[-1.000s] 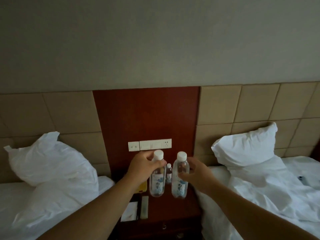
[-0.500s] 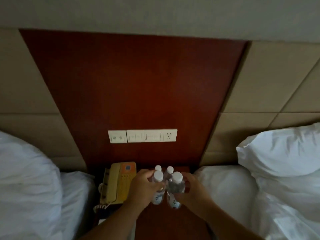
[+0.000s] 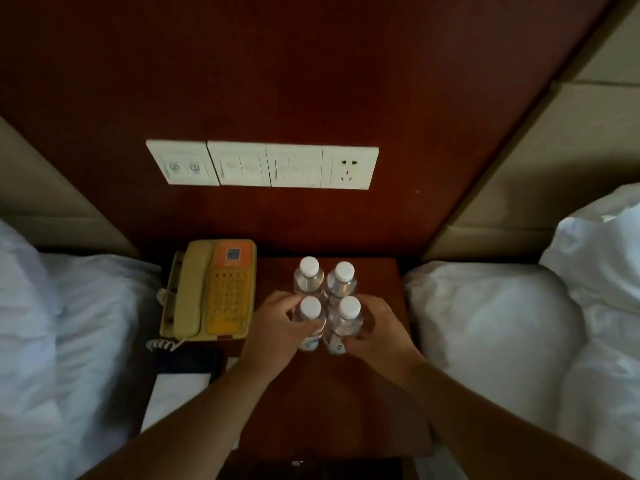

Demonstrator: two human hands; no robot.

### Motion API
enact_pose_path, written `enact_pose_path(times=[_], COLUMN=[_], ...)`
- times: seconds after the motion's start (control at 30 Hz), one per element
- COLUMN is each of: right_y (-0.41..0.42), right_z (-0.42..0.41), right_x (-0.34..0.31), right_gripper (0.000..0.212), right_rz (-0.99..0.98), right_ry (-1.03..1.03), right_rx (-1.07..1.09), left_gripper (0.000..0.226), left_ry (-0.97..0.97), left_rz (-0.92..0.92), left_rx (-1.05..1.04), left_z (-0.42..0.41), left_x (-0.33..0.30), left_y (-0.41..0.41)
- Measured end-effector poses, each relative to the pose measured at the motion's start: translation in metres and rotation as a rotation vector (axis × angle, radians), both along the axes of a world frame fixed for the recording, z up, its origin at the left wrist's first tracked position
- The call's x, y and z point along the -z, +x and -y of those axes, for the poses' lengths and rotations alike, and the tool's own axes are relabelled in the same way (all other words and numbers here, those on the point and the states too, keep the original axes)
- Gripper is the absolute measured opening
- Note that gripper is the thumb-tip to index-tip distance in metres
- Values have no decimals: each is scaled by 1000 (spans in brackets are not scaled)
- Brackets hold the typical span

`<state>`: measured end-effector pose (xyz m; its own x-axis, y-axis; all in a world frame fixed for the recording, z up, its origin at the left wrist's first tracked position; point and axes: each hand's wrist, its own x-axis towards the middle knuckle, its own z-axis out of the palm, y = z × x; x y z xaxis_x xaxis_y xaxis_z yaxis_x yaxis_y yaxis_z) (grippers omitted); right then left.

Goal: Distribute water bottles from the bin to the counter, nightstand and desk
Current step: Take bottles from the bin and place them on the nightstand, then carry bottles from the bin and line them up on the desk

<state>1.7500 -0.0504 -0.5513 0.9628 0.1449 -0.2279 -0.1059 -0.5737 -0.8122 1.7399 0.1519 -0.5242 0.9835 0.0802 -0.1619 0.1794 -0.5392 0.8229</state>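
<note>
Both hands have descended from chest height to the nightstand [image 3: 363, 393], and the two carried bottles now stand on or just above its top, directly in front of two bottles already placed there. Left hand [image 3: 273, 336] is wrapped around the front-left bottle [image 3: 309, 322]; right hand [image 3: 379, 332] is wrapped around the front-right bottle [image 3: 347, 323]. Whether the bases fully rest on the wood cannot be told, since the fingers cover the lower bodies. Rear-left bottle [image 3: 307, 280] and rear-right bottle [image 3: 342, 284] stand upright, touching or nearly touching the front pair, so the four form a tight square. A yellow telephone [image 3: 211, 292] lies just beside the group on the left; bed linen [image 3: 491, 317] flanks the nightstand on the right; a switch and socket panel [image 3: 263, 164] is mounted on the wall above.

Risk, as judged: the cluster is so close that withdrawing the fingers between bottles could nudge a rear bottle and topple it toward the wall or telephone. Releasing before a base sits flat would tip a front bottle.
</note>
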Motion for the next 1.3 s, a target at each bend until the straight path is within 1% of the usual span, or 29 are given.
enact_pose_path(times=[0.13,0.27,0.4,0.53,0.67,0.7,0.77,0.87,0.9,0.93,0.97,1.0,1.07,1.1,1.17,1.2,1.3], right_y=[6,11,16,17,14,14,13,8,4,0,-5,-8,-8,-4,7,13,24], right_z=[9,9,6,5,5,5,5,8,9,10,12,11,4,-2,-21,-33,-80], right_x=[12,14,19,29,34,33,30,17,10,0,-12,-26,-64,-86,-132,-157,-233], right_gripper=[65,77,70,70,69,69,75,93,96,92,83,73,58,53,48,46,38], right_rz=[-30,-9,-67,-135,-159,-164,-171,-157,-144,-117,-73,-15,104,154,231,255,302], right_ry=[-16,-20,46,103,126,125,104,55,38,40,62,87,106,100,104,114,151], right_rx=[-41,-45,-24,-4,30,28,5,-17,-4,28,75,121,163,153,86,46,-68], left_gripper=[48,49,46,47,47,50,63,83,85,84,80,72,43,31,18,14,30], left_ry=[29,67,94,131,119,119,107,57,49,43,33,14,-65,-131,-280,-337,-392], left_rz=[23,22,36,50,31,24,14,-6,-24,-29,-22,-6,31,51,84,106,200], left_rx=[-15,-22,-13,-45,-66,-65,-51,-72,-93,-114,-137,-168,-283,-356,-510,-564,-619], left_z=[7,9,8,9,10,10,10,8,7,5,2,-3,-15,-21,-35,-43,-71], left_x=[7,7,7,9,10,10,6,-8,-15,-25,-36,-49,-82,-102,-143,-166,-233], left_y=[7,8,9,5,2,2,2,-3,-6,-9,-12,-15,-21,-23,-31,-36,-60])
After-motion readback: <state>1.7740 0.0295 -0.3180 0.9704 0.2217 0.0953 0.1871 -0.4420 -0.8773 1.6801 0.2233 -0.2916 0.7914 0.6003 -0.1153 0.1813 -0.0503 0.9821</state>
